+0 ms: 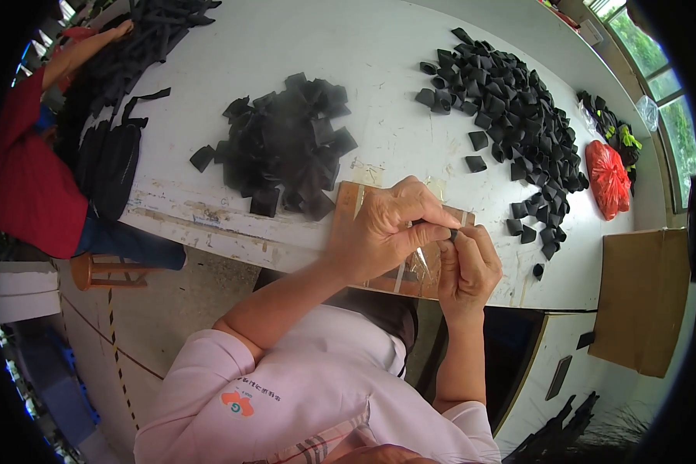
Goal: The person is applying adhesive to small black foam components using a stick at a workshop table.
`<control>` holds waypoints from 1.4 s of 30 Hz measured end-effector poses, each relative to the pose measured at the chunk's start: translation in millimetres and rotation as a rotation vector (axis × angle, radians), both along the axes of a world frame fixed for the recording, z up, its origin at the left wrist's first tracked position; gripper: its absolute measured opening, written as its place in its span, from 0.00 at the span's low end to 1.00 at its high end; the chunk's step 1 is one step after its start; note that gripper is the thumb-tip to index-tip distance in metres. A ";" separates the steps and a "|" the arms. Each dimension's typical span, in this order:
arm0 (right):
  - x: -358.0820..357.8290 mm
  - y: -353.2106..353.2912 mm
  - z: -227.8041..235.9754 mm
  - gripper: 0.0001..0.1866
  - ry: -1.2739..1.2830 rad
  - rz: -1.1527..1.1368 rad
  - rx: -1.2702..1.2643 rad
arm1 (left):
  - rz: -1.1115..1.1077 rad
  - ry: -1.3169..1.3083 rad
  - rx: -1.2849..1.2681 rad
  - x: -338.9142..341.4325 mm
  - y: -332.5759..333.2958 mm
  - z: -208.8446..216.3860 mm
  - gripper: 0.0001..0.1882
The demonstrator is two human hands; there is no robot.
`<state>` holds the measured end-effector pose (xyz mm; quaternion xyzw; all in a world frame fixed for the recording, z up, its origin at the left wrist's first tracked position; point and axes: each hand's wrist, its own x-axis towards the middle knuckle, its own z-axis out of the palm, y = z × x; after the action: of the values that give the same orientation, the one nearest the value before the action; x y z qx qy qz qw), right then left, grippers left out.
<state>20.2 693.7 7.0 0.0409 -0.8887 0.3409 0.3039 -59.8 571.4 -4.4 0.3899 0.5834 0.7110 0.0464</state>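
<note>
Currently, both hands are closed at the fingertips: the left hand (pixel 383 224) and the right hand (pixel 472 267) meet and pinch one small black piece (pixel 453 234) between them, of which only a little is visible. Below the hands lies a brown board (pixel 347 207), at the near edge of the white table (pixel 394 77). Ahead and to the left of the left hand there is a loose heap (pixel 286 151) of black pieces. Ahead and to the right of the right hand spreads a bigger pile (pixel 518 116), with a red bag (pixel 607 182) beside it.
</note>
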 end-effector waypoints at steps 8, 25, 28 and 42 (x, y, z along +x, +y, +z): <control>-25.0 54.0 22.0 0.17 -0.121 -0.052 -0.865 | 0.849 0.188 -0.742 -88.0 0.5 -94.3 0.14; 1.8 -44.8 -77.8 0.20 -0.662 0.267 -1.860 | -0.185 0.492 -0.508 -15.3 -60.9 -23.5 0.05; 1.7 -50.2 -79.9 0.14 -0.677 0.318 -1.883 | 0.013 0.329 -0.499 10.0 -68.6 -25.5 0.08; 19.7 -53.8 -74.6 0.12 -0.376 -0.117 -1.083 | 0.008 -1.006 -0.185 36.8 -56.6 -45.5 0.03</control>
<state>40.0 639.9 -67.7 -0.2313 -0.6269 0.7313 0.1367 -23.0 514.8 -49.9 -0.0085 0.5508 0.7562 0.3531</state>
